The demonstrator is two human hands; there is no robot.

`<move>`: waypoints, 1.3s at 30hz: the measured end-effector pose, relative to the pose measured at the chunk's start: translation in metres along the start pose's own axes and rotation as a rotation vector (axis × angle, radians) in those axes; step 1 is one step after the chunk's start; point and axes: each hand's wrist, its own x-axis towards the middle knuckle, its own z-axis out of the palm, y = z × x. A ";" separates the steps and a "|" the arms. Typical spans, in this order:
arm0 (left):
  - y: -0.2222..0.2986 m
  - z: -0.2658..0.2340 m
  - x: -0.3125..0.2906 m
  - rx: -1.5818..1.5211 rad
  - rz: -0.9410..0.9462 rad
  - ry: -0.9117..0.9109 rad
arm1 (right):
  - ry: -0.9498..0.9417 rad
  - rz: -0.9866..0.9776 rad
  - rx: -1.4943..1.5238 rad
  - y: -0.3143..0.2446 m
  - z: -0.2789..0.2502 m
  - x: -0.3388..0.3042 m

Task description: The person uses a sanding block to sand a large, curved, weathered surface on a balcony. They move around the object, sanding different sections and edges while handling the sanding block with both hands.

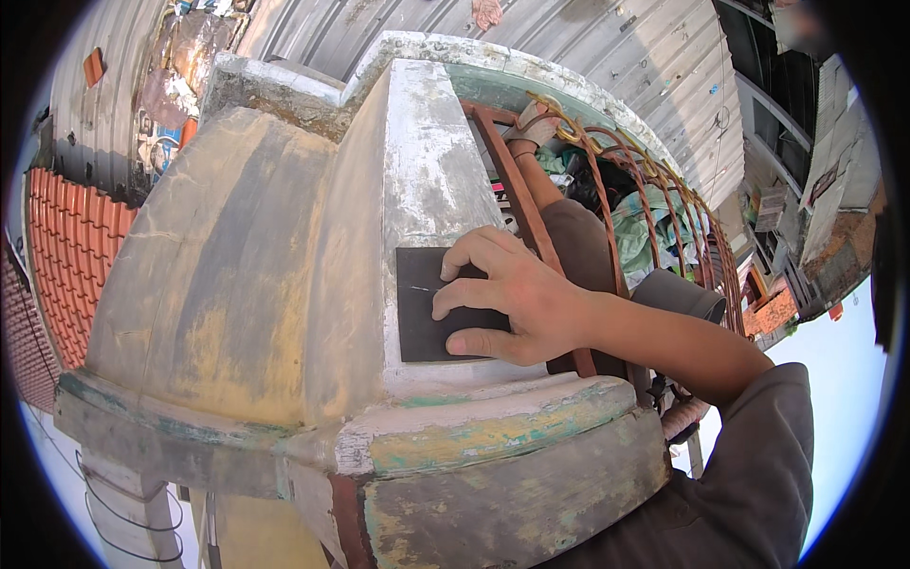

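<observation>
My right hand (507,299) reaches in from the lower right, its fingers bent and pressed onto a flat dark sheet of sandpaper (417,327). The sheet lies against the white, worn painted face of a masonry pillar (417,152), and the thumb rests near its lower edge. Behind the rusty bars, a forearm in a matching dark sleeve runs up to my left hand (538,125). It looks closed around the top of the metal railing (597,180), though bars hide part of it.
A thick moulded ledge (493,436) with flaking green and yellow paint juts out below the pillar. On the left is a curved grey-and-yellow wall (218,275). Green plastic bags (654,223) lie behind the railing. Corrugated metal roofing (379,28) and red roof tiles (71,256) lie beyond.
</observation>
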 end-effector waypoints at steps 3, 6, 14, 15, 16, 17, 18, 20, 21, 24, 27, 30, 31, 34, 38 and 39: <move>-0.001 0.002 0.003 -0.042 0.045 0.035 | 0.154 0.009 0.008 0.001 0.013 0.001; -0.001 0.003 0.002 -0.082 0.089 0.056 | 0.205 0.129 0.040 0.000 0.015 0.002; -0.014 0.019 0.006 -0.220 0.166 0.247 | -0.044 0.296 0.224 0.019 -0.023 0.014; -0.015 0.019 0.005 -0.225 0.167 0.243 | -0.102 0.323 0.243 0.024 -0.028 0.016; -0.015 0.018 0.005 -0.228 0.171 0.239 | -0.123 0.368 0.229 0.026 -0.030 0.017; -0.016 0.015 0.005 -0.206 0.140 0.208 | -0.145 0.413 0.215 0.027 -0.031 0.020; -0.013 0.014 0.003 -0.181 0.106 0.177 | -0.165 0.456 0.207 0.028 -0.031 0.021; -0.009 0.013 0.000 -0.126 0.037 0.111 | -0.181 0.440 0.137 0.033 -0.028 0.021; -0.007 0.013 0.000 -0.094 0.010 0.078 | -0.191 0.430 0.104 0.034 -0.026 0.021; -0.003 0.012 -0.004 -0.037 -0.036 0.012 | -0.118 0.424 0.119 0.035 -0.025 0.017; 0.005 0.008 -0.010 -0.016 -0.036 -0.023 | -0.201 0.583 0.268 0.022 -0.046 0.024; 0.003 0.010 -0.009 -0.007 -0.048 -0.041 | -0.158 0.592 0.386 0.015 -0.073 0.028; 0.002 0.011 -0.009 -0.008 -0.049 -0.042 | -0.029 0.553 0.407 0.008 -0.085 0.028; -0.001 0.012 -0.010 -0.037 -0.034 -0.033 | 0.253 0.424 0.417 -0.014 -0.110 0.028; -0.013 0.016 -0.009 -0.143 0.018 0.036 | 0.283 0.352 0.291 -0.033 -0.084 0.026; -0.017 0.019 -0.007 -0.182 0.057 0.070 | 0.251 0.209 0.085 -0.028 -0.066 0.022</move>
